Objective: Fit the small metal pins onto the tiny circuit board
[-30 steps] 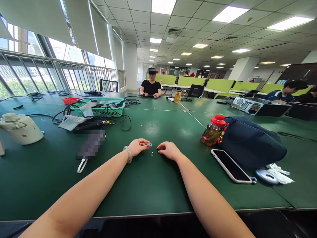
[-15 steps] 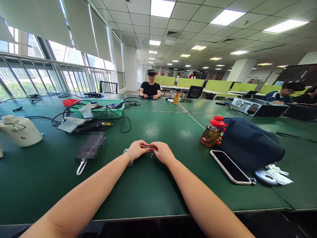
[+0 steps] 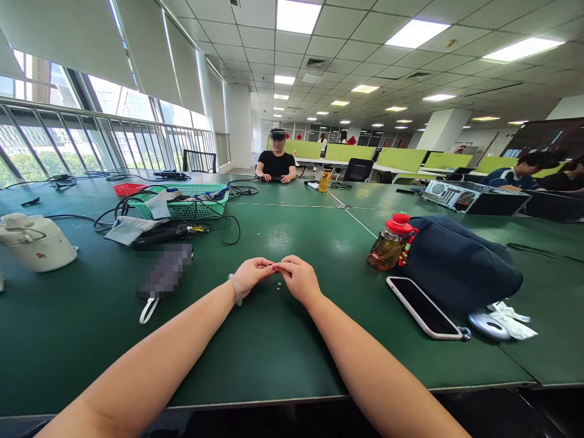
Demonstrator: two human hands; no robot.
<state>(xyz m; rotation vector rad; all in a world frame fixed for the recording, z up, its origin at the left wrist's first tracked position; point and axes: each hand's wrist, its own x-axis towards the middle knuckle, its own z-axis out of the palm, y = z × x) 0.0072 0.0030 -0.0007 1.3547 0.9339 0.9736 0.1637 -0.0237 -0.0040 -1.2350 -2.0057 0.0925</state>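
Over the green tabletop [image 3: 255, 365] my left hand [image 3: 253, 275] and my right hand [image 3: 300, 280] meet at the fingertips. Both are closed in a pinch, thumbs and forefingers pressed together. Whatever sits between them is too small and too covered by the fingers to name. A pale bracelet [image 3: 235, 289] circles my left wrist. Just below the joined fingertips, a tiny clear or silvery piece [image 3: 278, 286] lies on the table, apart from both hands.
To the left are a dark blurred pouch [image 3: 166, 274], a green basket [image 3: 201, 208] with cables and a cream jug [image 3: 39, 243]. On the right stand a red-lidded bottle [image 3: 387, 246], a phone [image 3: 424, 307] and a navy bag [image 3: 460, 261]. A person [image 3: 276, 161] sits opposite.
My fingers have closed further over the small dark thing seen between them before, which is now hidden. The piece on the table stays put.
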